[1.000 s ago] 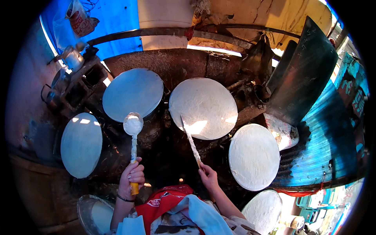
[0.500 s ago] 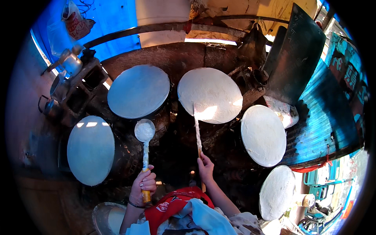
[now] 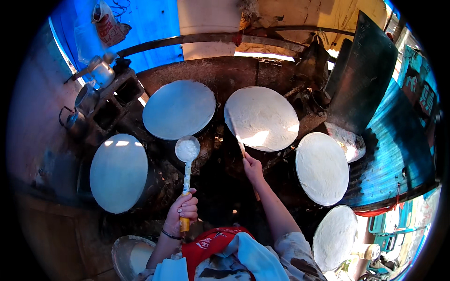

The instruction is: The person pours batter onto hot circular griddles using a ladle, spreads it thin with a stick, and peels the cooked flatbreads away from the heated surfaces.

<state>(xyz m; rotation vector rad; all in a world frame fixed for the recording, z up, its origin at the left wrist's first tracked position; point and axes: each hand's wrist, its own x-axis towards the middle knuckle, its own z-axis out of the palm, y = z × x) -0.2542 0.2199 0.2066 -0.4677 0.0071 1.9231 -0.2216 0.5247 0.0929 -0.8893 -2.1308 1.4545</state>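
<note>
My left hand (image 3: 185, 210) grips the yellow handle of a ladle (image 3: 187, 150), its batter-coated bowl held near the lower rim of the upper left round white pan top (image 3: 178, 105). My right hand (image 3: 252, 167) is closed on a long, batter-smeared wooden stick (image 3: 239, 140), whose far part lies over the upper middle-right round top (image 3: 265, 112), spread with a pale white layer. Other round tops with white layers are at the left (image 3: 117, 171), right (image 3: 321, 171) and lower right (image 3: 335, 239); the right ones look thicker and rougher.
Cinder blocks with metal kettles (image 3: 75, 122) stand at upper left, dark leaning sheets (image 3: 365, 70) and blue corrugated metal (image 3: 389, 159) at right. A basin (image 3: 131, 257) with white liquid sits at bottom left. A bag (image 3: 108, 28) hangs above. A curved rim (image 3: 206, 65) runs behind the pans.
The view has shifted, so the pans appear farther right than a second ago. My right hand has moved farther forward, up the picture, with the stick. My left hand still holds the ladle.
</note>
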